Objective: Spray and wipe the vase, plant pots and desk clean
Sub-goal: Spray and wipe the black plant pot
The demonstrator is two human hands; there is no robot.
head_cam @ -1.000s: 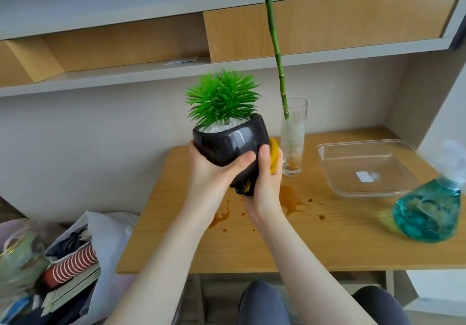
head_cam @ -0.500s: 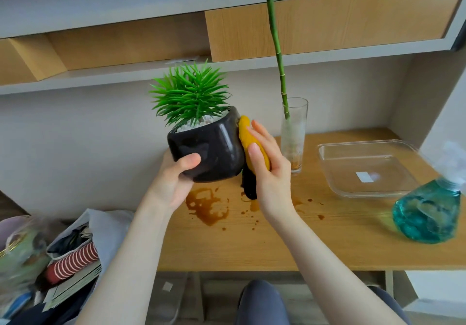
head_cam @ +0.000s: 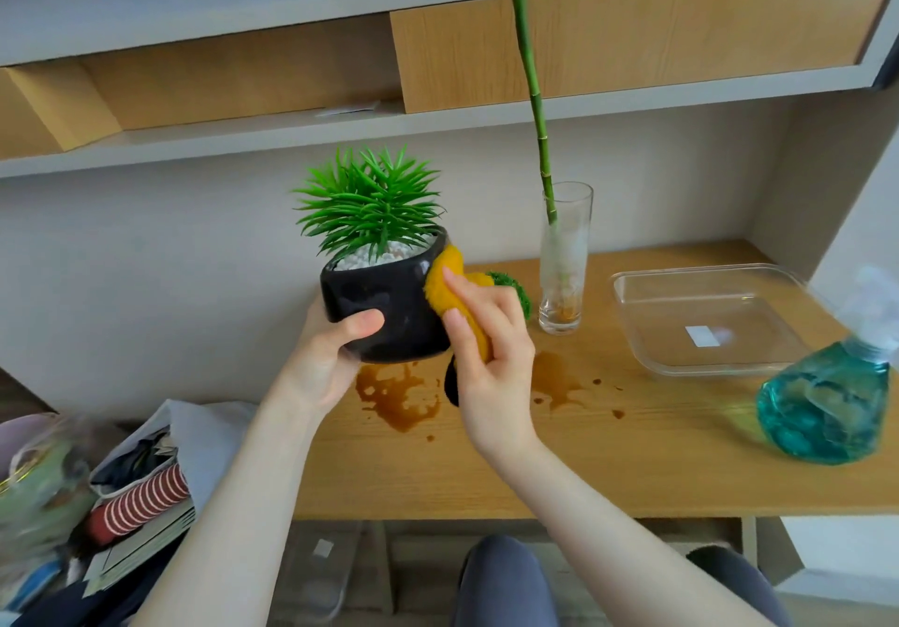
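We hold the black plant pot (head_cam: 389, 305) up off the tabletop (head_cam: 608, 456), which we judge lets the cloth reach its sides and underside and keeps it out of the brown spill (head_cam: 396, 395) directly below it, at 6 o'clock. Our left hand (head_cam: 326, 359) is curled round the pot's lower left side, thumb across the front, so it serves as the steadying grip. Our right hand (head_cam: 486, 349) is closed round a yellow cloth (head_cam: 450, 286) and presses it against the pot's right wall, at 3 o'clock from the pot; a dark end of the cloth hangs below the hand. Behind that hand a scrap of green (head_cam: 515, 288) shows, possibly a second plant, though we cannot tell. The glass vase (head_cam: 564, 261) stands at 3 o'clock from the pot, with one green stalk (head_cam: 532, 91) rising from it, and looks fogged inside. Farther right lies a clear tray (head_cam: 705, 315), and the blue spray bottle (head_cam: 827, 402) sits near the tabletop's right edge, parked within reach for the next spraying, we judge. We count one pot in hand, one vase, one tray, one bottle, one cloth, and two larger brown patches with several small drops around them. To our left, at 8 o'clock, a bag (head_cam: 146, 480) holds mixed clutter.
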